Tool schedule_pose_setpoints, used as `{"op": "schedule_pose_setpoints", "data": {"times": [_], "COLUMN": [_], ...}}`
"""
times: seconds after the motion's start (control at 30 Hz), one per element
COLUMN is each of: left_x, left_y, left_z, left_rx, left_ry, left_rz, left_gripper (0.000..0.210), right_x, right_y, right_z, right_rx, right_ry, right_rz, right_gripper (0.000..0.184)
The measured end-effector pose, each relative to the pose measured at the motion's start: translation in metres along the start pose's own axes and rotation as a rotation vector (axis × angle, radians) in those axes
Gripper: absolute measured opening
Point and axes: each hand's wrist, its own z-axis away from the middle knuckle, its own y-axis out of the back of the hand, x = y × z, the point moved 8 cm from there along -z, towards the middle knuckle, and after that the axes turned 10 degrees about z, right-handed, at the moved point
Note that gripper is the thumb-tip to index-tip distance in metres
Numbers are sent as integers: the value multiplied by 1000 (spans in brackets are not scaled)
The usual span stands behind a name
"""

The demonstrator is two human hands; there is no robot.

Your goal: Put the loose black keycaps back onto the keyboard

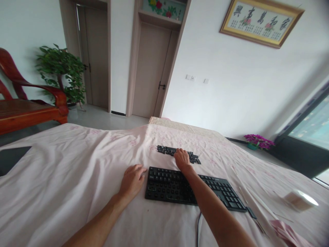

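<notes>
A black computer keyboard (226, 192) lies on the cloth in front of me, with many keycaps off its left part and a top-left group of caps still on. Beyond it, loose black keycaps (194, 157) lie in staggered rows. My right hand (182, 160) reaches across the keyboard to these caps, fingers bent down and close together; whatever is under the fingertips is hidden. Flat on the cloth, my left hand (132, 180) rests beside the keyboard's left edge, fingers apart and holding nothing. A black cable (198, 228) runs from the keyboard's front edge toward me.
A pale flowered cloth (102, 178) with folds covers the surface. Thin tools (260, 227), a small dark piece (251, 212), a round container (300, 200) and pink fabric (286, 231) lie at right. A dark flat panel (12, 159) is at left.
</notes>
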Motion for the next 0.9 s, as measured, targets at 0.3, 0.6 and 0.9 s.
{"op": "schedule_pose_setpoints", "data": {"times": [0.3,0.6,0.9], "left_x": [0,1,1], "left_y": [0,1,1], "left_z": [0,0,0], "left_rx": [-7,-3,-1], "left_ry": [14,8,4], "left_rz": [0,-5,-1], "left_gripper": [34,33,33], "right_x": [8,18,16], "right_y": [-2,-17,-21], "right_z": [8,6,8], "right_rx": [-109,-191,-213], "right_ry": [-46,-127,-157], "right_rz": [-178,-361,-400], "right_gripper": [21,21,24]}}
